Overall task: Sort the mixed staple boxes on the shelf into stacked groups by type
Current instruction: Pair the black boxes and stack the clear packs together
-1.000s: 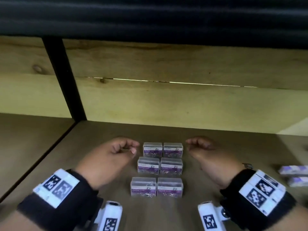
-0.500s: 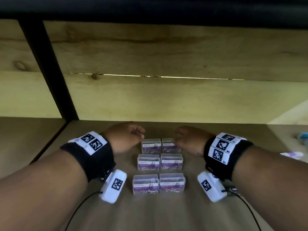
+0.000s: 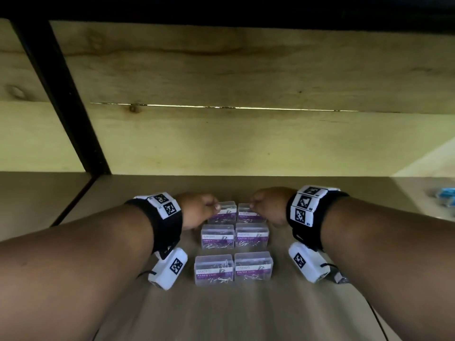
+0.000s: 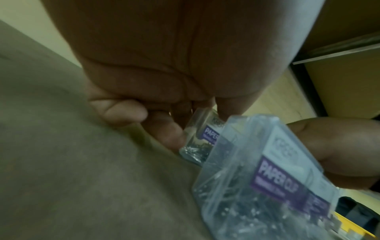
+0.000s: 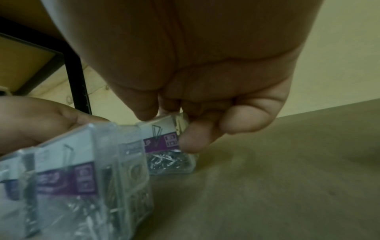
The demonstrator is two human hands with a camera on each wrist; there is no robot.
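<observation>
Several clear boxes with purple PAPER CLIP labels stand in two columns on the wooden shelf (image 3: 246, 313). My left hand (image 3: 200, 209) pinches the far left box (image 3: 222, 212); in the left wrist view its fingertips (image 4: 164, 128) curl against the far left box (image 4: 200, 138). My right hand (image 3: 267, 205) pinches the far right box (image 3: 248, 214); in the right wrist view thumb and fingers (image 5: 192, 141) clamp the far right box (image 5: 164, 146). The middle pair (image 3: 234, 236) and the near pair (image 3: 234, 269) lie untouched.
A black upright post (image 3: 61, 94) divides the shelf at the left. The wooden back wall (image 3: 246, 134) stands close behind the boxes. Blue packs (image 3: 445, 195) lie at the far right edge. White wrist camera units (image 3: 170, 268) hang beside the near boxes.
Both hands have reached forward from beside the rows to the far pair of boxes and closed their fingers on them. The head view has dropped and moved closer.
</observation>
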